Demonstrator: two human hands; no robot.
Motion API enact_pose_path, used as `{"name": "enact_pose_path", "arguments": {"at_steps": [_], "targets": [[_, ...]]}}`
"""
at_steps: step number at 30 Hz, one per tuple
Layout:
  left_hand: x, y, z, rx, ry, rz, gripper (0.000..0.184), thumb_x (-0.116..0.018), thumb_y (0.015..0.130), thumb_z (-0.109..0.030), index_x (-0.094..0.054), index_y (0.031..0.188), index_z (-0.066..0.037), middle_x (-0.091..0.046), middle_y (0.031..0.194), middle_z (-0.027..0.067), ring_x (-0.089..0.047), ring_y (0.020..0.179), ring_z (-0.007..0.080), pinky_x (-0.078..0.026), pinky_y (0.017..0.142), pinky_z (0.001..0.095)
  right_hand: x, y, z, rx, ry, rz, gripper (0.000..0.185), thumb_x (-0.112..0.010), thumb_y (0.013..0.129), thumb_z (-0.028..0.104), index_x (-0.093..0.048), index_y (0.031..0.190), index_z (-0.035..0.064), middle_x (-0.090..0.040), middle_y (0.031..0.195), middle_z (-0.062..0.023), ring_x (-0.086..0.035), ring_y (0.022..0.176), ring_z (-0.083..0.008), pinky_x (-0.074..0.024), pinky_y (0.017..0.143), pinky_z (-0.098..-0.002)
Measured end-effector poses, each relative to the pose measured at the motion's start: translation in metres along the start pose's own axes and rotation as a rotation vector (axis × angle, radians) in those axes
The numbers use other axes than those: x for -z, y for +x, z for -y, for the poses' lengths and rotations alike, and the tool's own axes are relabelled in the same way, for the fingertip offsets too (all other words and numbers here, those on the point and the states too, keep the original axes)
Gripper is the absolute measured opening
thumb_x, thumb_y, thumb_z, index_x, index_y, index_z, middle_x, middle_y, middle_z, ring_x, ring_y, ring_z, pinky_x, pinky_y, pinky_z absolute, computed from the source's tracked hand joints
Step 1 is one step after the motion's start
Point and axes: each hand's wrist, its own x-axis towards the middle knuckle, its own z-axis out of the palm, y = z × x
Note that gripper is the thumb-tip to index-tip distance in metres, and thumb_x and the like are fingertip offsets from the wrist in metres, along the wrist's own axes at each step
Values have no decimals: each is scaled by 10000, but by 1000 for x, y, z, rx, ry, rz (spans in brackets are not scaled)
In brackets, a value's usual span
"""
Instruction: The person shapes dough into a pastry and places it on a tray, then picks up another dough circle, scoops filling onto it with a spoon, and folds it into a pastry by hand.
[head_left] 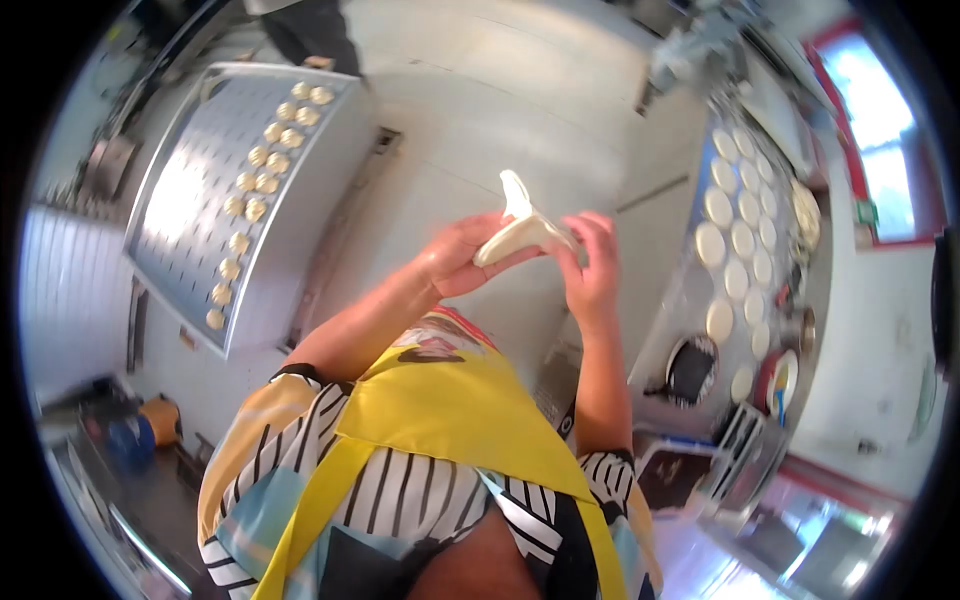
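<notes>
Head view: dough piece (528,236) is in the air, left hand (465,255) clamped round it, right hand (594,258) pinching its tip. Pleated buns (255,210) line the right edge of the tray (185,200); pale discs (710,245) lie on the desk (668,325).

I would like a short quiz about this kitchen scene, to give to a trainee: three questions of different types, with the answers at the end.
1. Multiple choice: What colour is most of the person's apron?
A) blue
B) yellow
C) green

2. Matching: Link each item to the person's left or right side: flat dough rounds; small pleated dough pieces.

3. Short answer: What is in the left hand, with the right hand at its edge?

Key
1. B.
2. Flat dough rounds: right, on the worktop. Small pleated dough pieces: left, on the slotted metal tray.
3. A folded piece of dough.
</notes>
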Motion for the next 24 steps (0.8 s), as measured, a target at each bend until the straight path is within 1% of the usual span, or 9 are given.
{"name": "enact_pose_path", "arguments": {"at_steps": [6,9,13,14,18,21,22,23,24], "targets": [[22,-31,-24,-92,-80,-149,430,-546,931,-187,-440,1287,29,-506,1276,155,-476,1227,289,-416,1051,413,-40,-9,-13,-235,315,162,147,-680,791,14,-580,898,3,-556,784,-76,-535,597,-198,-429,519,-323],[39,-52,-52,-102,225,-113,553,-619,892,-264,-397,1339,-24,-513,1269,131,-495,1203,268,-458,974,394,-67,-2,-6,-277,350,315,169,-677,798,16,-592,944,13,-566,795,-66,-550,592,-168,-446,525,-312],[118,-57,-58,-209,1149,-402,576,-711,809,-153,-425,1298,-48,-565,1155,93,-555,1033,197,-476,853,338,-134,12,1,-373,375,510,249,-669,804,8,-606,1043,35,-565,801,-77,-580,633,-166,-477,564,-303],[132,-63,-72,3,923,-471,511,-707,803,-85,-467,1250,-26,-597,1077,99,-579,890,175,-482,769,320,-152,18,6,-383,382,565,329,-661,804,4,-601,1125,47,-584,831,-81,-602,682,-164,-496,602,-300],[229,-86,-119,-118,58,-565,391,-628,845,-13,-508,1217,-7,-606,1025,134,-596,784,168,-494,639,303,-224,40,8,-427,342,536,357,-674,802,30,-599,1150,58,-617,911,-77,-618,733,-163,-512,643,-301],[312,-100,-221,-398,92,-818,325,-622,820,-8,-528,1131,10,-599,875,103,-589,713,169,-493,573,308,-288,38,-11,-506,242,653,358,-691,797,59,-602,1144,62,-631,948,-82,-628,752,-172,-518,663,-303],[367,-107,-260,-529,159,-720,297,-605,815,-14,-532,1101,13,-583,824,84,-583,690,166,-486,559,302,-312,38,-9,-559,226,717,355,-695,797,74,-603,1140,64,-633,952,-86,-633,762,-180,-518,667,-307],[408,-112,-302,-629,167,-815,284,-598,806,-39,-535,1078,14,-566,783,76,-573,665,160,-464,534,294,-330,38,-5,-616,206,786,353,-699,796,89,-605,1136,67,-636,955,-90,-639,772,-187,-518,672,-310],[450,-114,-344,-625,507,-1178,197,-596,795,-52,-552,985,-26,-577,795,57,-559,638,163,-461,521,305,-347,40,-1,-595,199,874,345,-698,799,105,-607,1130,67,-638,956,-94,-643,787,-199,-518,682,-318]]}}
